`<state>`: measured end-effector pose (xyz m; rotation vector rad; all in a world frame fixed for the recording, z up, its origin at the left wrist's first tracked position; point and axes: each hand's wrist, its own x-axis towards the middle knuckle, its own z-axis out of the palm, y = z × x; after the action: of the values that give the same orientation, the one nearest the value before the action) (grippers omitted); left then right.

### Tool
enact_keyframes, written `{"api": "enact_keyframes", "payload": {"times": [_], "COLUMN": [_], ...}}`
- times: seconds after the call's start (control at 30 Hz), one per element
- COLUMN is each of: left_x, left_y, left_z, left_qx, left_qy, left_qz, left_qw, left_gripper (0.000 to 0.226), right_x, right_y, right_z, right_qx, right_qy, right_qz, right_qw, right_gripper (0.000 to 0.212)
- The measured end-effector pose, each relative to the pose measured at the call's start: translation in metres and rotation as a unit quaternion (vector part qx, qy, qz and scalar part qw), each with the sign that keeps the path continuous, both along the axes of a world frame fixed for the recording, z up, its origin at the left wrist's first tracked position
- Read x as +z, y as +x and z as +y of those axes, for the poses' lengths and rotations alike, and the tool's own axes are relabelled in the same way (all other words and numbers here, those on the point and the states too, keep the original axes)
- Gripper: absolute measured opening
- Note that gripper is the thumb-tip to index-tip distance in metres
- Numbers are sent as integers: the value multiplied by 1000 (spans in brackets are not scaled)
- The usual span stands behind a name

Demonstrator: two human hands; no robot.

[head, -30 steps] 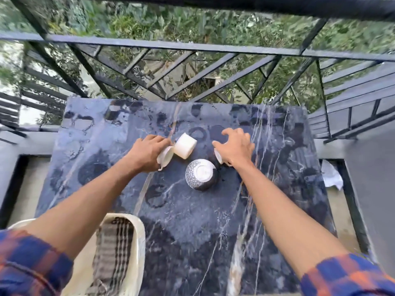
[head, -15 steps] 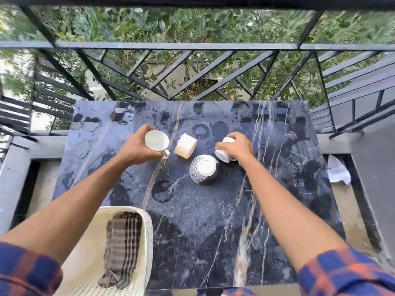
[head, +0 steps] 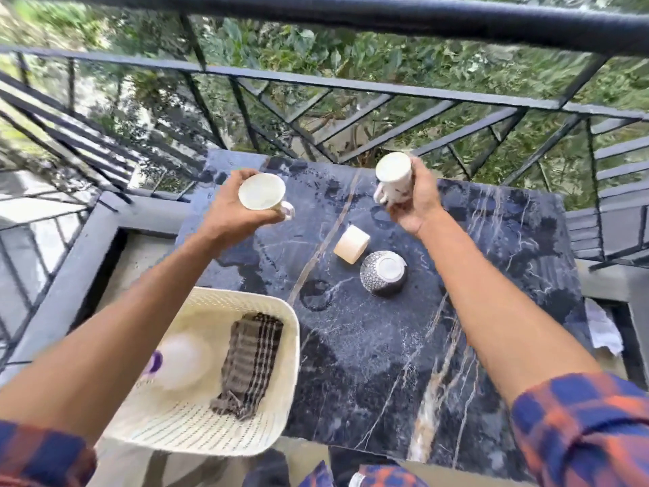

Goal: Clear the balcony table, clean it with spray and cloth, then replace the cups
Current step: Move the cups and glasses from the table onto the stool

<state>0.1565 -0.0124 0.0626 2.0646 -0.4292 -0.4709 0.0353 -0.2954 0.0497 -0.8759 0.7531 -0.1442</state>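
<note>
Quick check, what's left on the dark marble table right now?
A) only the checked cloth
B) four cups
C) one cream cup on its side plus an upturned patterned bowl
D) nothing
C: only the cream cup lying on its side and the upturned grey patterned bowl sit on the dark marble table; each hand holds a white cup in the air, left hand, right hand.

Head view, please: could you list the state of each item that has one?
Left hand: holds a white cup, lifted.
Right hand: holds a second cup, lifted.
Cream cup: lying on its side on the table.
Patterned bowl: upside down.
Basket: holds a checked cloth and a blurred white bottle.
</note>
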Motion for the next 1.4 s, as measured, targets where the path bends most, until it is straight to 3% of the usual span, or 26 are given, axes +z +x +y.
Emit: {"api": "enact_keyframes", "payload": {"times": [0.1, 0.27, 0.43, 0.53, 0.6, 0.67, 0.77, 0.83, 0.9, 0.97, 1.03, 1.27, 1.4], "left_x": [28, 60, 49, 28, 8, -22, -80, -117, -147, -176, -215, -303, -333], "left_y": [2, -5, -27, -50, -67, -87, -116, -131, -144, -152, -158, -156, -156], "left_z": [50, 175, 314, 395, 441, 483, 530, 554, 567, 574, 587, 619, 628], "left_qx": [59, 173, 291, 352, 391, 429, 479, 508, 523, 547, 561, 537, 519], "left_qy": [-64, -117, -116, -78, -43, -33, -20, -24, -11, 6, 22, 49, 42], "left_qz": [-11, -12, -2, 11, 17, 43, 88, 132, 171, 186, 198, 199, 185], "left_qw": [996, 978, 950, 933, 919, 902, 873, 851, 835, 816, 803, 818, 834], "left_gripper": [72, 69, 66, 67, 74, 77, 82, 93, 88, 81, 81, 77, 77], "right_x": [32, 63, 77, 75, 69, 56, 22, -16, -70, -127, -184, -305, -336], "right_y": [42, 117, 166, 180, 184, 182, 169, 154, 137, 123, 111, 94, 91], "right_z": [47, 171, 335, 438, 506, 576, 661, 706, 734, 750, 763, 777, 788], "right_qx": [58, 242, 471, 561, 619, 668, 684, 688, 703, 703, 710, 695, 667], "right_qy": [-25, -63, -210, -328, -397, -476, -612, -636, -622, -608, -598, -640, -668], "right_qz": [-55, -65, -84, -94, -102, -115, -165, -179, -159, -117, -86, -53, -122], "right_qw": [996, 966, 852, 755, 670, 561, 359, 300, 307, 349, 362, 323, 308], "right_gripper": [39, 19, 26, 39, 44, 47, 48, 49, 52, 57, 55, 47, 41]}}
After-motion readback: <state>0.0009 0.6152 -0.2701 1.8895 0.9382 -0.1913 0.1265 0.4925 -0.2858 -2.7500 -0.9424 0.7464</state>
